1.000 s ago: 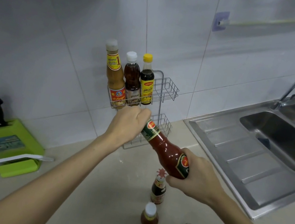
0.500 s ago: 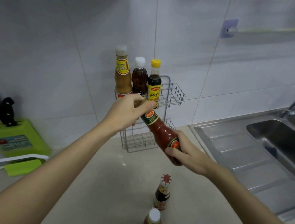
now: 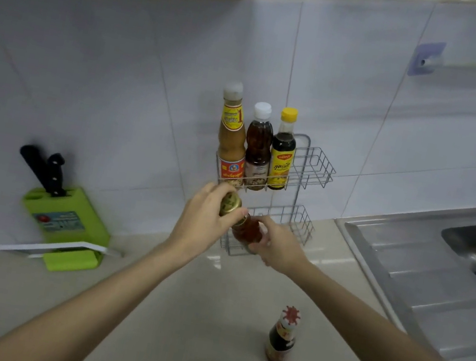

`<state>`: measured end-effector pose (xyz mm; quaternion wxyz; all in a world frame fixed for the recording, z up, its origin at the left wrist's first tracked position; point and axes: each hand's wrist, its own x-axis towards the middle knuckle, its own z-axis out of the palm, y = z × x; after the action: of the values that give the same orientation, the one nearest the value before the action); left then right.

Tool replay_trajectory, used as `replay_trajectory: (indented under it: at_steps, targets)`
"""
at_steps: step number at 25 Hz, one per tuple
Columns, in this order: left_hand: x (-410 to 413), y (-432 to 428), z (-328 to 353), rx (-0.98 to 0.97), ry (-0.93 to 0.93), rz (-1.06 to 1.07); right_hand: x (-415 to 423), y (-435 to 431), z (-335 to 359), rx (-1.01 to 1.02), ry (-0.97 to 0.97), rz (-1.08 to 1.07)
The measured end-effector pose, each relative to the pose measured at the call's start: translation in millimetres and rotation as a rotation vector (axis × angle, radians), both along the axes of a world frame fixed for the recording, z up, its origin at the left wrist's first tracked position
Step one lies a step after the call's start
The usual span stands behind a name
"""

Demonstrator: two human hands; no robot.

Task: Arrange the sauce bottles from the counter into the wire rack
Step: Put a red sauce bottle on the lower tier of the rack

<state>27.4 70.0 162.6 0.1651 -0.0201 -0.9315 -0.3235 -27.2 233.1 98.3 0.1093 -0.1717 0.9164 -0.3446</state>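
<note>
two bottles point(image 3: 281, 336) are standing on the counter point(image 3: 175, 312) nearest you. your left hand point(image 3: 206, 225) is gripping the red bottle's point(image 3: 248, 230) cap, your right hand point(image 3: 279, 246) clasping its body, at the rack's point(image 3: 302, 223) lower shelf. three bottles point(image 3: 256, 148) are sitting in the upper shelf.

The wire rack point(image 3: 311, 174) is thin silvery metal, the sink point(image 3: 404, 273) brushed steel, the wall tiles point(image 3: 118, 95) glossy, the bench point(image 3: 190, 315) smooth beige, the knife block point(image 3: 64, 223) green plastic.

White tiled wall point(image 3: 117, 101) above a beige counter point(image 3: 190, 315) — steel sink point(image 3: 435, 279) at right.
</note>
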Motion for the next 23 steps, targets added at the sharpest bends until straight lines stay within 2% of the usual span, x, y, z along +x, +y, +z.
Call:
replay_trajectory:
  at_steps: [4,7,11,19,23]
  targets:
    - [11.1,-3.5,-33.4,0.034,0.036,0.146,-5.5,-9.7,-10.4,-0.291,-0.336,0.038]
    - [9.0,-11.7,-53.0,0.078,0.081,0.207,-6.4,-18.4,-8.3,-0.380,-0.465,0.151]
    - [-6.5,-11.7,-67.5,0.108,0.051,0.210,-20.9,-27.6,-20.8,-0.372,-0.477,0.255]
    - [-41.5,1.1,-85.7,0.246,-0.061,0.306,-44.2,-34.1,-47.1,-0.317,-0.574,0.150]
    - [-60.0,0.3,-93.7,0.324,-0.124,0.371,-46.8,-38.9,-55.2,-0.299,-0.576,0.163]
